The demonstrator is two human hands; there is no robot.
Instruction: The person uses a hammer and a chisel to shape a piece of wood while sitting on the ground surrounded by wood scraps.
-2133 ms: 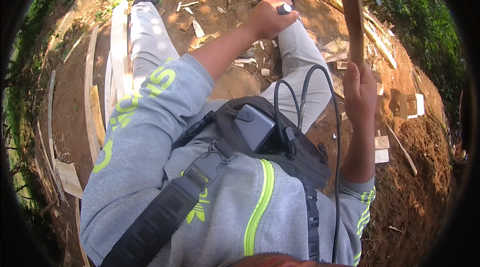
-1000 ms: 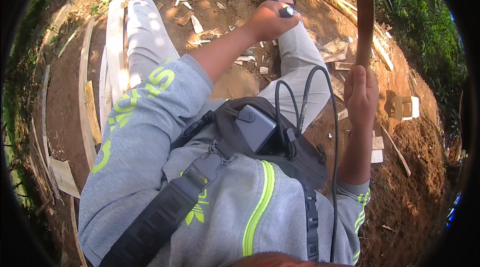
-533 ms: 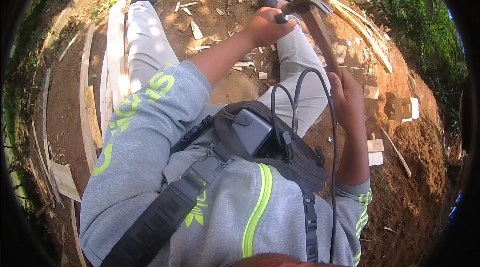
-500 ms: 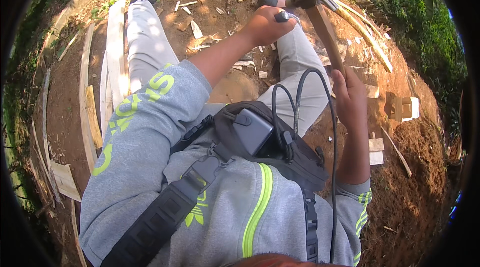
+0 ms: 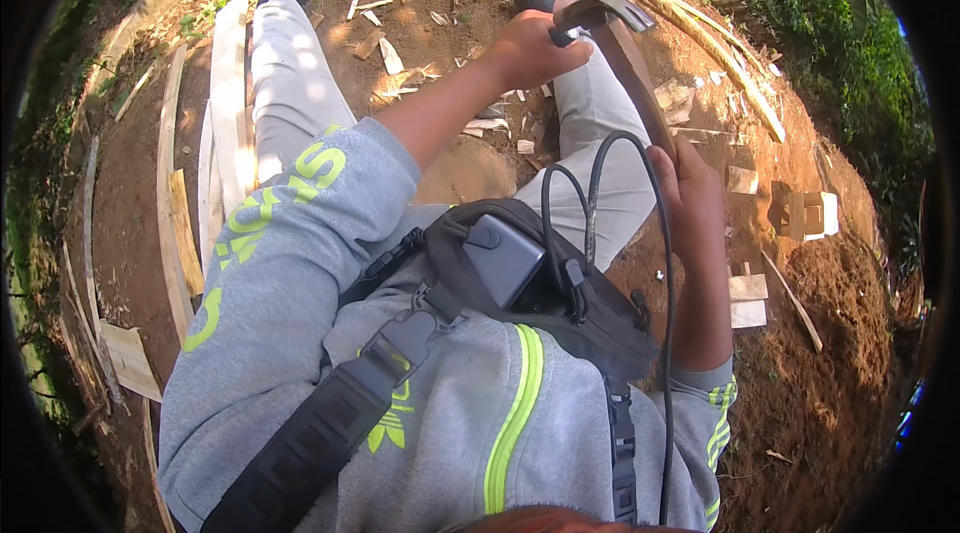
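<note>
Dirt ground (image 5: 130, 233), hammer (image 5: 636, 81) in right hand (image 5: 692, 191)

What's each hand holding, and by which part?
The right hand holds a hammer low on its wooden handle; the left hand holds a mostly hidden object near its dark end.

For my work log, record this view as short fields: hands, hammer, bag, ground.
Left hand: closed around a dark-ended handle
Right hand: gripping the hammer by its wooden handle
Hammer head: beside the dark-ended handle; contact unclear
Bag: black, at the waist, grey box in its opening
Ground: brown soil, wood chips, long planks beside the left leg
</note>
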